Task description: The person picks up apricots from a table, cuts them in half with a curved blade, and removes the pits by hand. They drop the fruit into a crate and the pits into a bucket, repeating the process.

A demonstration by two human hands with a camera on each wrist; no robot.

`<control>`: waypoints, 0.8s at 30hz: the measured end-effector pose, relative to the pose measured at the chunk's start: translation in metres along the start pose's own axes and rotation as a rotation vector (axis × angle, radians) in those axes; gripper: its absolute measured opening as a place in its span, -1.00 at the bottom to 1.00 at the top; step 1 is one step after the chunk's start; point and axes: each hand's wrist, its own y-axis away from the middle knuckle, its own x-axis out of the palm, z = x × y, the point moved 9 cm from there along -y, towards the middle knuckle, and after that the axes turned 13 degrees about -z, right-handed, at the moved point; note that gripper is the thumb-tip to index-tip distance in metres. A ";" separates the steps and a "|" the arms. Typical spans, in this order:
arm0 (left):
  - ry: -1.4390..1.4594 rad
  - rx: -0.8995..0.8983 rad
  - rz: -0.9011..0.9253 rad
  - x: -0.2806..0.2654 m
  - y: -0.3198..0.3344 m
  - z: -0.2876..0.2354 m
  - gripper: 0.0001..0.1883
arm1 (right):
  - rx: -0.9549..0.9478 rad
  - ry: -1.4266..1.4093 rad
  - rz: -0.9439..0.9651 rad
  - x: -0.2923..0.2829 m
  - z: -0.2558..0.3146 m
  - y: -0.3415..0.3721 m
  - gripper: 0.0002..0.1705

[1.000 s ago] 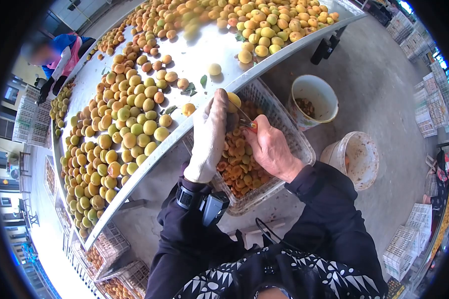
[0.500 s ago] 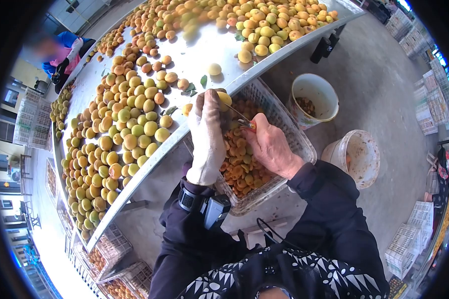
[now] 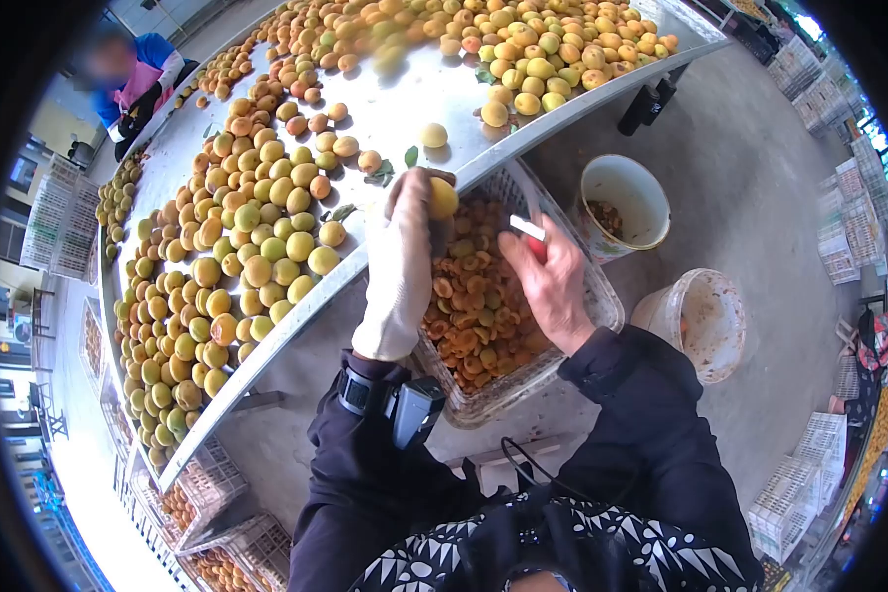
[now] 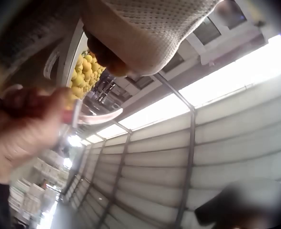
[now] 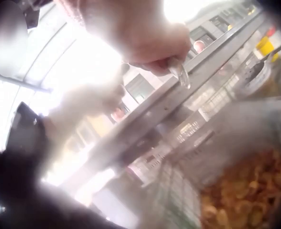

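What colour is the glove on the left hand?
The glove is mostly white, with dark brownish fingers. It shows best in the head view.

Near-side space above the crate is lying open; a table is blocking its left, buckets its right.

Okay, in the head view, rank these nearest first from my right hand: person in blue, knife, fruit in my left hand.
1. Knife: held in your right hand.
2. Fruit: leftward, in your left hand.
3. Person in blue: far upper left.
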 end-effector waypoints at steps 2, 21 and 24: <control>-0.315 0.205 0.028 0.011 0.010 -0.008 -0.63 | 0.407 -0.300 -0.016 0.007 -0.005 -0.004 -0.62; -0.261 0.498 -0.080 0.034 0.025 0.010 -0.74 | -0.286 -0.107 -0.261 0.009 0.036 -0.024 -0.69; -0.216 0.393 -0.082 0.032 0.022 0.018 -0.72 | -0.365 -0.062 -0.247 0.012 0.035 -0.024 -0.70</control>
